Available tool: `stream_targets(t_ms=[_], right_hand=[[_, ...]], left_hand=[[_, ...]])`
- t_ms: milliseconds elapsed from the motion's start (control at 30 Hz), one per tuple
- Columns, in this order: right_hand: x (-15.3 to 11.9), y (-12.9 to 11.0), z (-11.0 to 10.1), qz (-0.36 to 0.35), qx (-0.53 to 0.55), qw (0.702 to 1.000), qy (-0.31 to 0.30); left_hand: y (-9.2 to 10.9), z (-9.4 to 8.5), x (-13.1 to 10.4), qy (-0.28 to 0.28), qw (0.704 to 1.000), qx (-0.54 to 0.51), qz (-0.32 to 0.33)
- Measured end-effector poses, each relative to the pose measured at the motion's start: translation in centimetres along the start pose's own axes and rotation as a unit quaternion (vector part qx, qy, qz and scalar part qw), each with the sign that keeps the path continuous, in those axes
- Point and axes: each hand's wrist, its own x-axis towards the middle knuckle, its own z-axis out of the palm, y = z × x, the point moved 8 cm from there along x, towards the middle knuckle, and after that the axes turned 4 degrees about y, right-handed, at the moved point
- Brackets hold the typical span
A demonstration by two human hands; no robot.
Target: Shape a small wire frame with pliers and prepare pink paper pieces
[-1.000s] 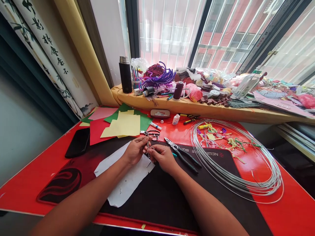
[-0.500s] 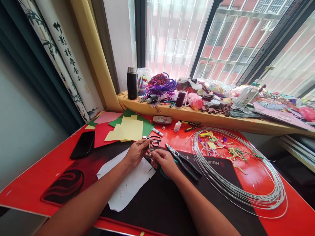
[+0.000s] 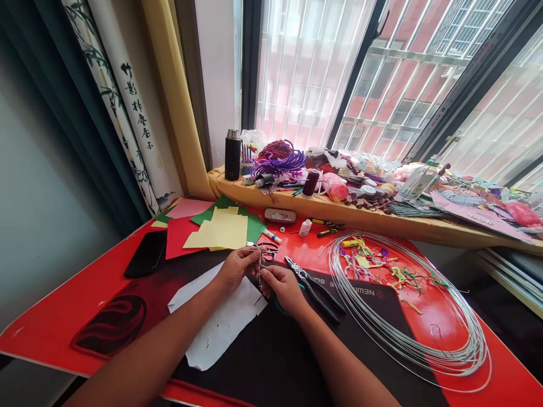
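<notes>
My left hand (image 3: 236,268) and my right hand (image 3: 283,287) meet over the black desk mat (image 3: 292,356). Both are closed on a thin piece of wire (image 3: 260,263), pinched between thumbs and fingertips; its lower part is hidden by my fingers. Under my left forearm lies a white paper sheet (image 3: 224,333), cut unevenly. Scissors (image 3: 270,251) rest just beyond my fingertips. To the right of my right hand are pliers (image 3: 316,289) with dark handles. Something teal (image 3: 301,286) shows partly behind my right hand.
A large coil of silvery wire (image 3: 470,345) lies at right around coloured scraps (image 3: 394,271). Coloured paper sheets (image 3: 220,229) and a black phone (image 3: 146,253) lie at left. A glue bottle (image 3: 305,228) stands near the crowded windowsill (image 3: 237,189), beside a black thermos (image 3: 232,155).
The camera view has tilted and shifted slightly, so the background sits lower. Both hands stay together on the wire, with only small finger movement.
</notes>
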Motion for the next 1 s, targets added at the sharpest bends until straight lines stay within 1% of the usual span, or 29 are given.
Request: stream_targets(t_ms=[167, 300, 433, 800, 1000], right_hand=[[0.0, 0.2, 0.1, 0.003, -0.003, 1.000, -0.010], [0.1, 0.6, -0.2, 0.008, 0.012, 1.000, -0.003], [0.2, 0.8, -0.4, 0.008, 0.026, 1.000, 0.004], [0.2, 0.8, -0.6, 0.016, 0.043, 0.999, 0.011], [0.2, 1.0, -0.6, 0.015, 0.038, 0.999, 0.013]], left_hand=[[0.1, -0.4, 0.1, 0.011, 1.000, -0.002, -0.003], [0.2, -0.9, 0.3, 0.019, 0.999, -0.027, 0.003], [0.0, -1.3, 0.4, 0.022, 0.999, -0.024, -0.005], [-0.2, -1.1, 0.3, 0.028, 0.999, -0.016, -0.012], [-0.1, -0.9, 0.2, 0.013, 1.000, -0.007, -0.009]])
